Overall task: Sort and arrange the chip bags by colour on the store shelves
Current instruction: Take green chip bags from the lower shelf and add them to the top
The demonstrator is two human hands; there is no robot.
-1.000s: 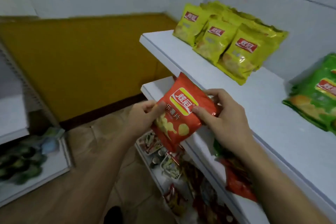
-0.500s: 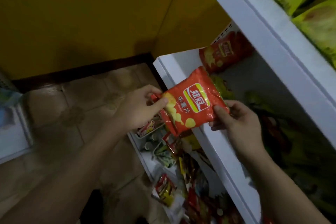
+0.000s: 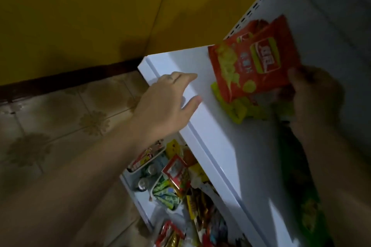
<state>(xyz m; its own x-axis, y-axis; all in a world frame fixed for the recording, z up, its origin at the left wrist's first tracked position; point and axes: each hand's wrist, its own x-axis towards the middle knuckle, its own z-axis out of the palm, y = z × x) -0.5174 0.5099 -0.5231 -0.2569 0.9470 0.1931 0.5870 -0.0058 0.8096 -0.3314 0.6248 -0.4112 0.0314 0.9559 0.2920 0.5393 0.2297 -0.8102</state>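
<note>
Fingers [image 3: 293, 75] of the right hand [image 3: 315, 94] pinch the red-orange crinkly foil chip bag [image 3: 255, 62] by its edge, upper right of frame, over the white metal shelf [image 3: 210, 126]. The left hand [image 3: 164, 102] is spread at the shelf's lip. The bag is likely light, puffy and slippery, so grip the seam.

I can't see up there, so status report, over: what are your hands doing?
Left hand open by the shelf edge. Right hand grips red chip bag over the shelf. Yellow-green bag lies under it, second red bag behind.

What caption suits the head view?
Right hand holds red chip bag over white shelf; left hand open at its edge.
</note>
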